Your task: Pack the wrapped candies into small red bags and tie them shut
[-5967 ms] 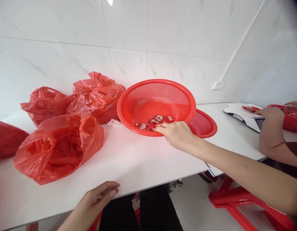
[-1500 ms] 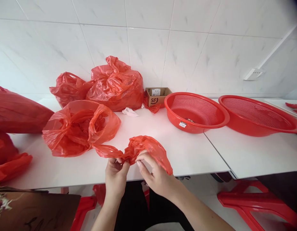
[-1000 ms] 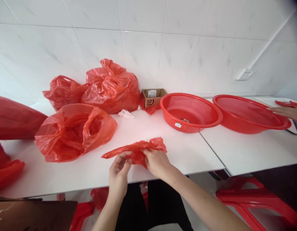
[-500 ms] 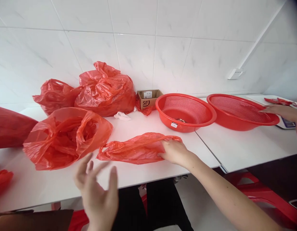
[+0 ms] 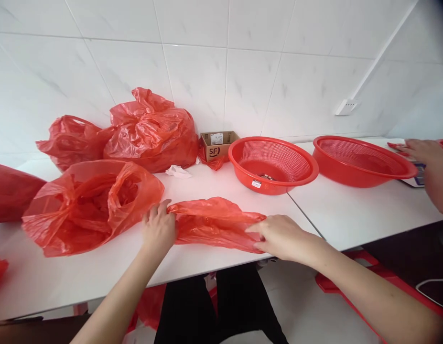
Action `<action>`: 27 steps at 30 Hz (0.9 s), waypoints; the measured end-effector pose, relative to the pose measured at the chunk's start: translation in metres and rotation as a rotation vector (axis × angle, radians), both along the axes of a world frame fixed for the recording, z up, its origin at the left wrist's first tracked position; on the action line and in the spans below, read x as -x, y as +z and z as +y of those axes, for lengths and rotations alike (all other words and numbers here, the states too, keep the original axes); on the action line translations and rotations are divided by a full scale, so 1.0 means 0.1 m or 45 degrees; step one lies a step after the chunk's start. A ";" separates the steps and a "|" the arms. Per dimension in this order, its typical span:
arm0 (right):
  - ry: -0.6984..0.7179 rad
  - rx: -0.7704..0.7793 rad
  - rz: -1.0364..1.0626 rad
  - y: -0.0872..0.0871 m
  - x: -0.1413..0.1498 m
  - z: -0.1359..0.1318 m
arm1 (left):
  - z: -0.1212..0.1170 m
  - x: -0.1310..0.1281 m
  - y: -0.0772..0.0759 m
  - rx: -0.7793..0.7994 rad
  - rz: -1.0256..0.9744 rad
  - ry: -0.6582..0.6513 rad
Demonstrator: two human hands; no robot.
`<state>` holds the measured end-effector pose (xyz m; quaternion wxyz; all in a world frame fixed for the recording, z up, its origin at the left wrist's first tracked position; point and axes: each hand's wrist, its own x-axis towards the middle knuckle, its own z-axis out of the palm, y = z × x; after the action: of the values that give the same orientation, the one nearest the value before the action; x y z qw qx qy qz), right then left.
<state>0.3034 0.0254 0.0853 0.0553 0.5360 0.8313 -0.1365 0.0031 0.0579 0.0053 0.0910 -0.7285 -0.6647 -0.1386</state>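
Dark trousers (image 5: 187, 310) are seen at the bottom center of the frame, and a smooth red plastic stool (image 5: 325, 283) is partly hidden at the lower right. Above them, a smooth white counter (image 5: 203, 186) is spread across the frame.

In its lower center, a thin, crinkled red bag (image 5: 214, 224) is laid flat in a long, creased strip. Its left end is covered by the left hand (image 5: 159, 227), back upward, fingers lightly bent; the thumb is hidden, so whether the film is pinched cannot be told. Its right end is touched by the right hand (image 5: 276, 235), whose thumb and forefinger are parted slightly over the film; the other fingers are tucked out of sight, so a grip cannot be confirmed.

At the left, just beside the left hand, a rounded, gaping bag (image 5: 85, 224) of translucent red film is filled with crumpled red plastic. Right of center, a round red perforated basket (image 5: 275, 165) is set, with small printed packets (image 5: 267, 177) in its bottom. At the far right, a co-worker's hand (image 5: 425, 150) is held over a scale (image 5: 419, 174).

Farther back, a bulging, wrinkled bag (image 5: 153, 136) and a small cardboard box (image 5: 214, 149) are placed near glossy, veined wall tiles (image 5: 196, 76).
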 end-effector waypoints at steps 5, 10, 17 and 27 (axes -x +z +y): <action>-0.019 -0.335 0.662 0.24 0.18 -0.17 | -0.11 -0.27 0.13 0.117 -0.156 -0.055; 0.200 -0.298 0.633 -0.19 0.49 0.05 | -0.21 -0.41 0.21 0.208 -0.380 -0.225; -0.030 -0.041 0.061 -0.34 0.12 0.49 | -0.28 -0.06 0.34 0.220 -0.468 -0.114; -0.013 -0.303 0.692 0.31 -0.20 0.46 | -0.33 -0.07 0.41 0.295 -0.597 -0.055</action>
<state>0.3238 0.0718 0.1167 -0.2331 0.4869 0.8230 -0.1768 0.0105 0.0249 0.0465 -0.1526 -0.6959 -0.6635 -0.2286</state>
